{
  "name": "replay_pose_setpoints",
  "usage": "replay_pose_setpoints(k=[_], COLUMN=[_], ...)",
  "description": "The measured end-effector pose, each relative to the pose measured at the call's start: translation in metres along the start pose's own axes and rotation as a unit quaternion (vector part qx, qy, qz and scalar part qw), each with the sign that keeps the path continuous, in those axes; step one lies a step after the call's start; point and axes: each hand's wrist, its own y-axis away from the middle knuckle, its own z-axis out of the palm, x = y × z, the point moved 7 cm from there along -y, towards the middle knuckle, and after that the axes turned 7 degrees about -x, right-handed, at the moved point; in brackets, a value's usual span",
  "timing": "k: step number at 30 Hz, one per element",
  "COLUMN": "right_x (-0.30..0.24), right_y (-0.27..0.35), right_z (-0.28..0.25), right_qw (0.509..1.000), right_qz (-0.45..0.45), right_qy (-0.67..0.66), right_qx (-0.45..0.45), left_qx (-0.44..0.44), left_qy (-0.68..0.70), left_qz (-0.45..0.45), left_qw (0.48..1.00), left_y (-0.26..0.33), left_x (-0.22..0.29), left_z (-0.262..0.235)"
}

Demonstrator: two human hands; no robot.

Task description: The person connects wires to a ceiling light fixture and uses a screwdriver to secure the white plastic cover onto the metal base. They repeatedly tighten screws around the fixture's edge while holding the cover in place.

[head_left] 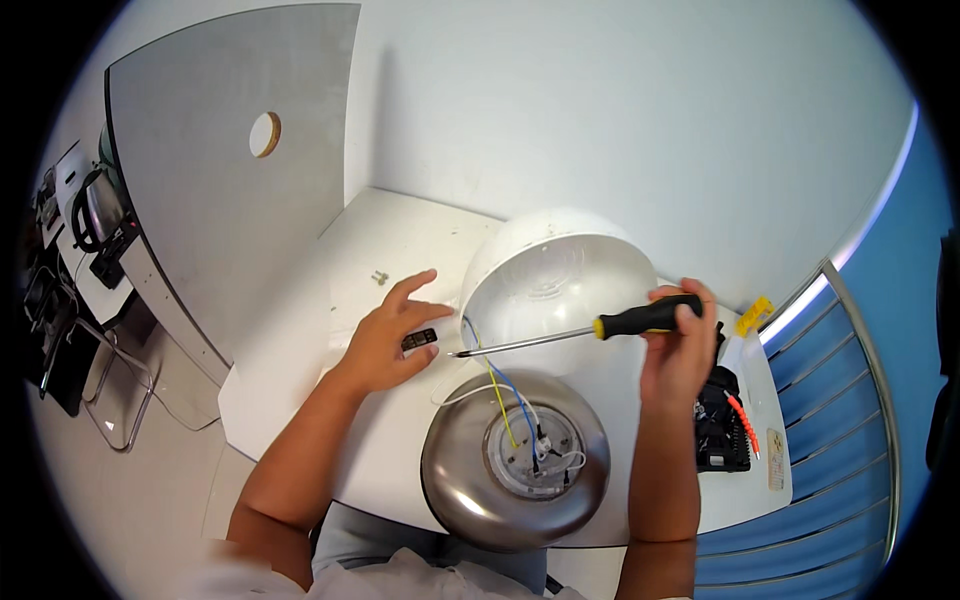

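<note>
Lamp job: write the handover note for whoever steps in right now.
Right hand: holds the screwdriver, tip toward the left hand.
Left hand: on the table, fingers on a small black part.
Metal lamp base: at the near edge, open side up, wires loose.
White dome: off, lying behind the base.
Two screws: out, beyond the left hand.
Left: wires, dome, screws.

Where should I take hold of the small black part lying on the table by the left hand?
Grip the small black part across its short width, by its two long edges, coming from above. It lies flat on the white table, so only a top-down pinch looks workable. The left hand is right beside it, thumb and fingers close to its two sides, while the right hand holds the screwdriver.
</note>
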Motion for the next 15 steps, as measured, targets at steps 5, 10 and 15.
replay_pose_setpoints(k=[5, 10, 15], right_x=[0.027, 0.043, 0.045], right_y=[-0.002, 0.003, 0.004], right_z=[0.014, 0.013, 0.011], right_qw=[0.999, 0.998, 0.998], right_qz=[0.046, 0.068, 0.068], right_qy=[0.005, 0.006, 0.014], right_qx=[0.012, -0.003, -0.005], left_qx=[0.006, -0.006, 0.002], left_qy=[-0.006, 0.021, 0.02], left_qz=[0.018, 0.019, 0.044], left_qw=[1.0, 1.0, 0.999], left_y=[0.0, -0.001, -0.001], left_x=[0.001, 0.002, 0.002], left_z=[0.002, 0.005, 0.006])
